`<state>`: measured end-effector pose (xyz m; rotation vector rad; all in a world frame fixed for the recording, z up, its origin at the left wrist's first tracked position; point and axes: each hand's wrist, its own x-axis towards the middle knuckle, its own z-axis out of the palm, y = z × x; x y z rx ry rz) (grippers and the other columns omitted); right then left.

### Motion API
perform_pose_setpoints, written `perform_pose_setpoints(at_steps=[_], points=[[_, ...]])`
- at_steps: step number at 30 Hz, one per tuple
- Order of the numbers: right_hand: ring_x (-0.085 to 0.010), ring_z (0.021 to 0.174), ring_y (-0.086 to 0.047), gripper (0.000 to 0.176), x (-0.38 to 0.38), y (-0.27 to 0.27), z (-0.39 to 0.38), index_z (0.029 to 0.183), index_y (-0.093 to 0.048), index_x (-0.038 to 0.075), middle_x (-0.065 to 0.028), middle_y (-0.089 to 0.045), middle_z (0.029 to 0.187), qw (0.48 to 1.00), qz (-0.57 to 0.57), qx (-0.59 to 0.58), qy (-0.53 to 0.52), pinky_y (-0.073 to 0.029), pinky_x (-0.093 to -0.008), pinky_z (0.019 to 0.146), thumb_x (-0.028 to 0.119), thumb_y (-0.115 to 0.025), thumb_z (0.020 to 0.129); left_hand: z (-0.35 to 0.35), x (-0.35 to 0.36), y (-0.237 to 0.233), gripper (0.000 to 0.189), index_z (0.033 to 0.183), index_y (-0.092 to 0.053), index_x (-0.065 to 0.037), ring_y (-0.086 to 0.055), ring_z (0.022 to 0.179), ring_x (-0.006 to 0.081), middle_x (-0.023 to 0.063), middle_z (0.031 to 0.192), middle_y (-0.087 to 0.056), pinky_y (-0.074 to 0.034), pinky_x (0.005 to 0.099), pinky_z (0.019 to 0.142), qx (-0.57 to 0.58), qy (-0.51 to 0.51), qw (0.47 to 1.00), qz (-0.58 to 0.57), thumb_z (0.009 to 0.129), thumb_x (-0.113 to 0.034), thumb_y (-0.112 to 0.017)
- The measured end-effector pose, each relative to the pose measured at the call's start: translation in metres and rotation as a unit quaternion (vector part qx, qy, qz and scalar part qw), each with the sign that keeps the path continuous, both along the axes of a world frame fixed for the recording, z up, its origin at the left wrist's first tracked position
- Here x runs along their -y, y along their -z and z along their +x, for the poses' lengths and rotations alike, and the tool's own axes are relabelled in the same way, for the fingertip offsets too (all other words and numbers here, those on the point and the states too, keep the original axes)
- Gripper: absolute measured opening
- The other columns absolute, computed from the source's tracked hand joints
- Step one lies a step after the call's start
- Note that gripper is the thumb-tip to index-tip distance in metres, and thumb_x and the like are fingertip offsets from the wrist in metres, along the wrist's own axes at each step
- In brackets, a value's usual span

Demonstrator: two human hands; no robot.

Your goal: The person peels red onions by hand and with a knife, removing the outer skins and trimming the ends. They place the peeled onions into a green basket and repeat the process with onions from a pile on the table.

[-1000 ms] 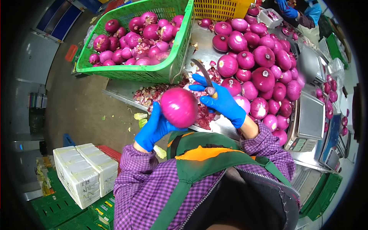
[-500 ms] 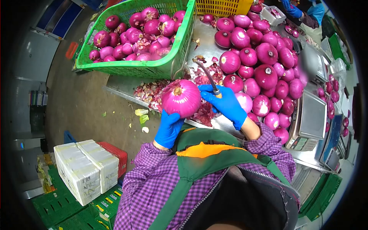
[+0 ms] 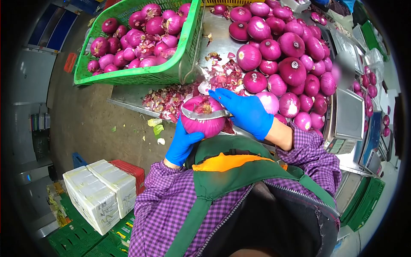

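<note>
Head camera looked down on a red onion [image 3: 204,125] held over the near edge of the steel table [image 3: 219,42], close in front of the person's apron. The left hand [image 3: 183,143] cupped it from below, blue-gloved fingers curled up around its lower side. The right hand [image 3: 247,112] had its fingers closed about the handle of a knife [image 3: 201,115], whose curved blade lay across the onion's top, while loose peels [image 3: 165,100] lay on the table just behind, between a green basket [image 3: 128,79] of onions and a large onion heap [image 3: 291,70].
</note>
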<state>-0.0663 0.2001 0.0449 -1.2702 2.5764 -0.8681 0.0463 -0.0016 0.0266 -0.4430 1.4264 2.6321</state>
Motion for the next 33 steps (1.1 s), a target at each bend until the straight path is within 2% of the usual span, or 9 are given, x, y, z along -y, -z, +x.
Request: perform_pose_setpoints(at_steps=[18,20,22,24,26,27,28,30,33], points=[[-0.0276,0.077,-0.066,0.069,-0.006,0.073,0.012,0.140,-0.039,0.023,-0.0067,-0.054,0.126,1.000,-0.025,-0.012,0.008,-0.052,-0.0342,0.057,-0.001,-0.053,0.076,0.014,0.003,0.010,0.097,0.142,-0.027,-0.004,-0.045,0.124,0.0246,0.0113,0.136,-0.043,-0.037,0.0406,0.105,0.052,0.092,0.994,-0.015,0.063,-0.021,-0.082],[-0.0281,0.083,-0.066,0.059,-0.011,0.098,0.013,0.134,-0.047,0.022,-0.0086,-0.059,0.119,0.950,-0.212,0.211,0.091,-0.053,-0.0332,0.064,-0.001,-0.052,0.080,0.022,0.009,0.011,0.095,0.142,-0.028,-0.005,-0.044,0.126,0.0244,0.0114,0.137,-0.043,-0.036,0.0404,0.106,0.074,0.078,0.993,0.050,0.065,-0.019,-0.081],[-0.0250,0.088,-0.067,0.051,-0.032,0.115,-0.007,0.129,-0.054,0.020,-0.0098,-0.064,0.111,0.955,-0.102,0.167,0.221,-0.054,-0.0330,0.071,0.000,-0.053,0.082,0.017,0.024,0.008,0.094,0.142,-0.028,-0.004,-0.041,0.128,0.0239,0.0112,0.140,-0.041,-0.034,0.0394,0.107,-0.024,0.171,0.976,-0.131,0.066,-0.021,-0.080],[-0.0199,0.092,-0.066,0.044,-0.026,0.094,0.001,0.126,-0.057,0.015,-0.0097,-0.067,0.106,0.958,-0.103,0.167,0.209,-0.053,-0.0327,0.078,0.002,-0.056,0.084,0.013,0.027,-0.023,0.091,0.143,-0.026,-0.003,-0.039,0.130,0.0229,0.0108,0.142,-0.039,-0.032,0.0389,0.108,-0.094,0.197,0.968,-0.125,0.072,-0.026,-0.077],[-0.0152,0.097,-0.064,0.037,-0.003,0.071,-0.005,0.125,-0.057,0.010,-0.0073,-0.066,0.110,0.848,-0.340,0.391,0.112,-0.050,-0.0305,0.085,0.009,-0.059,0.088,-0.001,0.023,-0.046,0.088,0.144,-0.024,-0.001,-0.038,0.131,0.0223,0.0109,0.143,-0.037,-0.030,0.0384,0.109,0.024,0.181,0.983,-0.036,0.078,-0.037,-0.071],[-0.0141,0.102,-0.062,0.039,0.000,0.044,-0.005,0.126,-0.055,0.008,-0.0063,-0.065,0.114,0.853,-0.313,0.410,0.083,-0.048,-0.0295,0.089,0.015,-0.062,0.088,-0.001,0.021,-0.037,0.101,0.147,-0.019,-0.010,-0.031,0.135,0.0329,0.0142,0.148,-0.027,-0.030,0.0494,0.110,0.000,0.195,0.980,-0.030,0.074,-0.067,-0.060],[-0.0141,0.102,-0.062,0.039,0.001,0.025,-0.002,0.126,-0.055,0.008,-0.0063,-0.065,0.114,0.853,-0.314,0.409,0.080,-0.048,-0.0295,0.089,0.015,-0.062,0.088,0.017,0.021,-0.010,0.108,0.148,-0.016,-0.015,-0.028,0.135,0.0397,0.0148,0.150,-0.021,-0.036,0.0562,0.103,0.097,0.028,0.978,0.185,0.069,-0.079,-0.052],[-0.0135,0.104,-0.060,0.045,-0.001,0.000,0.003,0.128,-0.054,0.009,-0.0053,-0.063,0.118,0.783,-0.337,0.523,0.021,-0.047,-0.0288,0.090,0.017,-0.066,0.086,0.014,0.012,0.018,0.109,0.148,-0.014,-0.018,-0.029,0.133,0.0435,0.0151,0.151,-0.020,-0.043,0.0601,0.094,-0.002,0.053,0.884,0.465,0.067,-0.084,-0.047],[-0.0141,0.101,-0.059,0.050,-0.006,0.013,0.004,0.129,-0.054,0.010,-0.0061,-0.059,0.123,0.864,-0.259,0.431,-0.008,-0.047,-0.0291,0.089,0.015,-0.071,0.082,0.016,0.016,0.031,0.108,0.148,-0.014,-0.015,-0.032,0.132,0.0415,0.0150,0.150,-0.023,-0.043,0.0601,0.092,0.050,0.084,0.957,0.272,0.069,-0.071,-0.062]])
